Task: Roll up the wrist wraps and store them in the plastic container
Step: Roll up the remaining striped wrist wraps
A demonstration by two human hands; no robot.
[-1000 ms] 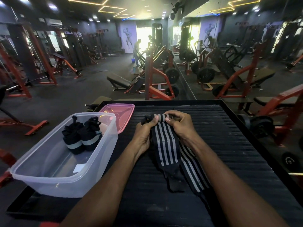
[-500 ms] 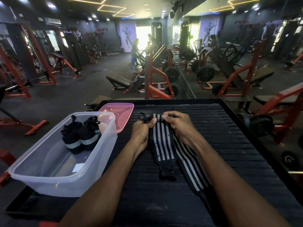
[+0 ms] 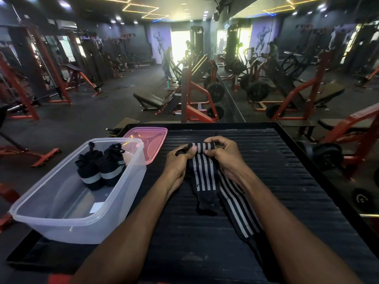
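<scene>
Gym machines with red frames fill the dim room behind a black ribbed tabletop (image 3: 266, 181). At its middle, a black wrist wrap with white stripes (image 3: 202, 173) is held at its far end, where a short roll has been formed. The left hand (image 3: 177, 160) grips the roll's left end, thumb on top; the right hand (image 3: 223, 154) pinches the right end with curled fingers. From the roll the flat part of the wrap runs back toward the person between the two wrists. A second striped wrap (image 3: 235, 203) lies partly beneath it, slanting to the right, and its lower end is hidden under the right forearm. To the left, a clear plastic container (image 3: 114, 201) holds two rolled dark wraps (image 3: 100, 167) standing side by side at its far end; their details are hard to make out. A pink lid (image 3: 151, 140) lies just behind the container. Compared with half a second earlier, the roll at the far end is thicker and less flat wrap is left lying toward the person.
</scene>
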